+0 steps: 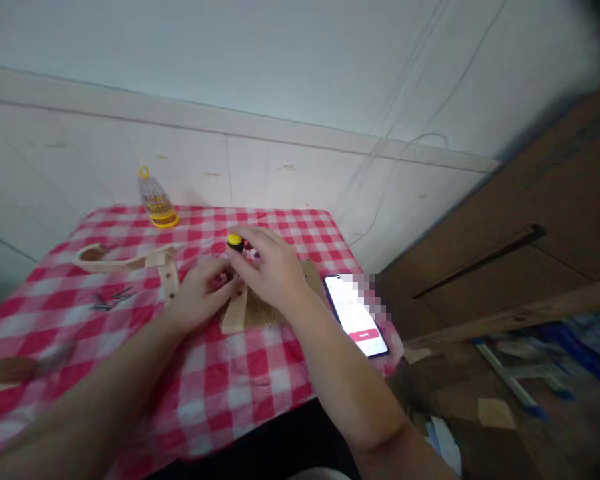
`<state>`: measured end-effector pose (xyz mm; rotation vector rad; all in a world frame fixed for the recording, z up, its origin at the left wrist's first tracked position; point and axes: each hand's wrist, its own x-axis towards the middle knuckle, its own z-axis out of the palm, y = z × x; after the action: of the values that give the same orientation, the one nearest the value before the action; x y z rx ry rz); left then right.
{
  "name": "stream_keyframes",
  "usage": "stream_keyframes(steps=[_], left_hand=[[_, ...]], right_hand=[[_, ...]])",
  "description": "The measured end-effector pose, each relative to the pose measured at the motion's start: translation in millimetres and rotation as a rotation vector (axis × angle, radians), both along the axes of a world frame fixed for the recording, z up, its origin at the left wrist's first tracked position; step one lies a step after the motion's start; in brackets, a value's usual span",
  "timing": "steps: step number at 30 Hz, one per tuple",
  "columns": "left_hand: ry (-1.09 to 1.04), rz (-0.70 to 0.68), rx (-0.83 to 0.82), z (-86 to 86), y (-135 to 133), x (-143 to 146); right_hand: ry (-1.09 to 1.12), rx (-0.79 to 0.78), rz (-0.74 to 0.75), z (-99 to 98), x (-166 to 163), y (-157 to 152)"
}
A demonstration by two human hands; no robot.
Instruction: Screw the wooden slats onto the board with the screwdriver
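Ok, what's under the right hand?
A brown board lies under the right hand, on the checked cloth. A yellow-capped tool pokes out above it. The hand covers the tool's tip and the board's middle.

red and white checked tablecloth (220, 373), yellow-topped screwdriver (235, 241), pale tan wood pieces (130, 259), yellow-based clear bottle (156, 199) upper left.

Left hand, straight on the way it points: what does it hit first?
The right hand. It lies across right in front of the left hand, over the wooden board. The two look close to touching, though blur hides the exact gap.
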<state>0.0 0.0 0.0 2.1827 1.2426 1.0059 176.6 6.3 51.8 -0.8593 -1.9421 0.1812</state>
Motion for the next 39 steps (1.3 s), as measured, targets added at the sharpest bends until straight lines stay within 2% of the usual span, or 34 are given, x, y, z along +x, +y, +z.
stream_keyframes(steps=[4, 11, 19, 39], left_hand=[[-0.013, 0.022, -0.026, 1.7, -5, 4], [0.012, 0.001, 0.052, -3.3, 1, -3], [0.034, 0.024, 0.057, -6.9, 1, -3], [0.0, 0.003, 0.06, -4.1, 0, -1]], right_hand=[[0.008, -0.038, -0.01, 3.4, 6, -3], [-0.041, -0.066, 0.001, -2.9, -3, -3], [-0.101, -0.1, 0.05, -1.8, -3, -3], [-0.04, -0.034, 0.039, -4.0, -5, -1]])
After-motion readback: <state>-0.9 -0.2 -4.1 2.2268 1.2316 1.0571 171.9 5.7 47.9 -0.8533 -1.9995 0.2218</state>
